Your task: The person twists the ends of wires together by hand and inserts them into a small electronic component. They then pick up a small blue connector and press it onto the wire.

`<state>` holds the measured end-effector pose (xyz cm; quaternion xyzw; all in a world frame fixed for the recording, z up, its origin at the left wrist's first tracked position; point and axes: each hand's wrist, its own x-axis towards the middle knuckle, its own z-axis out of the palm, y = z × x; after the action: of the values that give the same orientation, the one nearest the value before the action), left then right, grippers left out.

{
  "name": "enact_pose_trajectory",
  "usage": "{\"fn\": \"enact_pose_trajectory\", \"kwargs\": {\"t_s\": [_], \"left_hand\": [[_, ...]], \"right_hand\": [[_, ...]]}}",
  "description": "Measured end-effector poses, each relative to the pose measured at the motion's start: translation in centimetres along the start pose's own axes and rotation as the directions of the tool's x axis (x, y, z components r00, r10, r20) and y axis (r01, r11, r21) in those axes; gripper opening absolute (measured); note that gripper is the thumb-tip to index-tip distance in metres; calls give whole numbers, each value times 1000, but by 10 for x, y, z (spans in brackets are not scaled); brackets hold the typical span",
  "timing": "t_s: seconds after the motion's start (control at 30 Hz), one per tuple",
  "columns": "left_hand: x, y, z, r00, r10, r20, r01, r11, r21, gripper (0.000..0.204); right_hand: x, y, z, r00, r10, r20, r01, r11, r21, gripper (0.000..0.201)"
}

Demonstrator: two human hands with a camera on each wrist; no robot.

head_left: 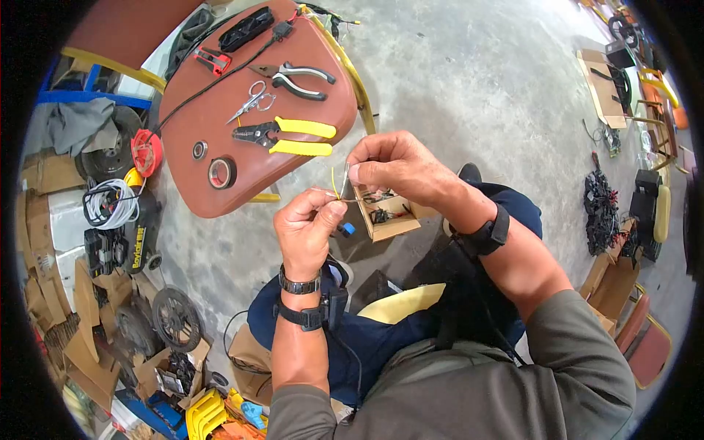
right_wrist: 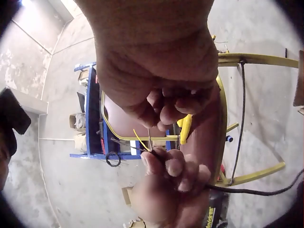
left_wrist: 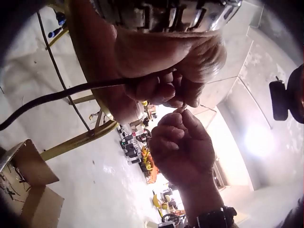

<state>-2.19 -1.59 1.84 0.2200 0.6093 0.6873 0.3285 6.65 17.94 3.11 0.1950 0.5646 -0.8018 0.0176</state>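
My left hand point(head_left: 308, 224) pinches the end of a dark cable between thumb and fingers, and a thin yellow wire point(right_wrist: 140, 140) sticks up from that grip. Just across from it, my right hand point(head_left: 400, 167) pinches a thin light strand point(right_wrist: 150, 137) coming from the same cable end. The black cable point(left_wrist: 71, 90) runs out behind the left hand in the left wrist view. On the red-brown seat point(head_left: 293, 103) lie yellow-handled wire strippers point(head_left: 301, 137), small scissors point(head_left: 255, 100), grey-and-black pliers point(head_left: 299, 79) and a roll of tape point(head_left: 221, 172).
Below the hands, an open cardboard box point(head_left: 392, 229) holds small cabled parts. A red clip point(head_left: 213, 61) and a black cable lie on the seat. Wheels point(head_left: 176, 318) and cartons stand at the left; a black wire bundle point(head_left: 601, 209) lies on the floor at the right.
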Motion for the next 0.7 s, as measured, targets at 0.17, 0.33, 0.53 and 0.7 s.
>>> {"fn": "enact_pose_trajectory", "kwargs": {"t_s": [0.17,0.33,0.53,0.7], "left_hand": [[0,1,-2,999,39,5,-40,985,167,11],[0,3,-3,998,60,24,-63,986,152,10],[3,9,2,998,51,31,-55,987,151,9],[0,13,2,998,32,50,-39,989,146,9]], "right_hand": [[-2,-3,-1,1000,-10,15,10,999,-30,16],[1,4,0,999,-29,20,29,999,-20,15],[1,0,0,1000,8,-13,-8,1000,-18,15],[0,0,0,1000,-7,10,7,1000,-24,15]]}}
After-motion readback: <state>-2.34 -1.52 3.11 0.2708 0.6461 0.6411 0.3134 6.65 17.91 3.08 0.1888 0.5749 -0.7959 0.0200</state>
